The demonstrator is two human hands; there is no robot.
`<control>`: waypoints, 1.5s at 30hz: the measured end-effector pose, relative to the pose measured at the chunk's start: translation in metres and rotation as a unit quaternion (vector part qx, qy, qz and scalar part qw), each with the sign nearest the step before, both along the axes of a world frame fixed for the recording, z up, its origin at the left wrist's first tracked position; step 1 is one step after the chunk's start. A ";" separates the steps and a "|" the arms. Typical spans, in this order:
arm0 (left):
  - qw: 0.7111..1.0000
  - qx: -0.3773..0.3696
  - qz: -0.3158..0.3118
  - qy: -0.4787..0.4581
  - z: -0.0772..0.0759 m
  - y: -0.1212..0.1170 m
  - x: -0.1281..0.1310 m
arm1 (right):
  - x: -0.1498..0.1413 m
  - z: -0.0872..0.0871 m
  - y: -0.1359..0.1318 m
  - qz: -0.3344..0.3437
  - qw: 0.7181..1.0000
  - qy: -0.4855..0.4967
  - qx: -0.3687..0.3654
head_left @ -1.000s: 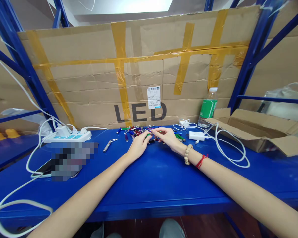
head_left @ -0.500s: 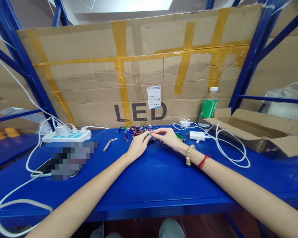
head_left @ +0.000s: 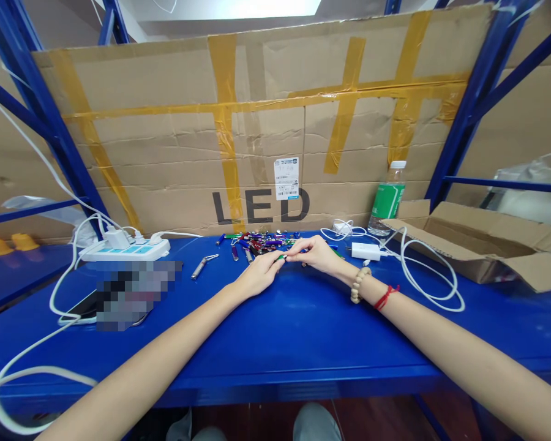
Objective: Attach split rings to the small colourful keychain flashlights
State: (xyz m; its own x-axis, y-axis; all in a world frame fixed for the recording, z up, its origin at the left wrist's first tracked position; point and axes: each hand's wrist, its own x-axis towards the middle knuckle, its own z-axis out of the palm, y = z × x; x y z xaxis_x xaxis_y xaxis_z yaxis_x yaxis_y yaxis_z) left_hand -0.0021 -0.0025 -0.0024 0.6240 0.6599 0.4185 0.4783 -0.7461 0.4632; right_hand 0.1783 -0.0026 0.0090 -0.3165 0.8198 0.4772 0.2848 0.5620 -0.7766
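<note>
A small green tube-shaped piece [head_left: 281, 257] shows between my fingertips, mostly covered by them. My left hand [head_left: 259, 274] is closed around it, palm down. From the other side, my right hand [head_left: 315, 255] pinches at the piece's end, thumb and forefinger together; what exactly lies in that pinch is too small to make out. Just behind both hands spreads a pile of small shiny tubes [head_left: 261, 240] in blue, purple, red and green, some with metal clips. A silver tube with a wire clip [head_left: 203, 267] lies apart, left of my left hand.
On the left are a white power strip [head_left: 133, 250] with plugs and a partly blurred phone [head_left: 85, 308]. To the right lie a white charger [head_left: 365, 251] with a looped cable, a green-labelled bottle [head_left: 387, 201] and an open cardboard box [head_left: 468, 254]. A large cardboard sheet [head_left: 174, 159] stands behind.
Both hands have come slightly toward me, and a bit of the green piece now shows between the fingertips. My right wrist has shifted a little to the right.
</note>
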 end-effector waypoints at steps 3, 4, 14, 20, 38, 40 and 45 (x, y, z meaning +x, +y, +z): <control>1.000 0.014 0.002 -0.023 0.000 -0.002 0.000 | -0.001 0.001 -0.001 -0.007 1.000 -0.011 0.007; 0.999 0.019 0.003 -0.035 0.001 -0.002 0.000 | -0.001 0.001 -0.001 -0.013 1.000 -0.010 0.007; 0.997 0.014 0.039 -0.072 0.000 0.002 0.001 | -0.009 -0.004 -0.003 -0.016 1.000 0.006 -0.003; 0.997 0.003 0.053 -0.063 0.000 0.005 0.002 | -0.003 -0.001 0.000 -0.024 0.998 -0.034 0.042; 0.998 -0.003 0.015 0.063 0.001 -0.002 -0.008 | 0.003 -0.002 0.005 0.036 0.992 -0.040 0.111; 0.998 0.009 0.014 0.065 0.001 -0.002 -0.008 | 0.002 -0.002 0.005 0.040 0.993 -0.035 0.110; 0.995 0.033 0.028 0.089 0.002 -0.005 -0.007 | 0.000 -0.001 0.002 0.036 0.992 -0.039 0.113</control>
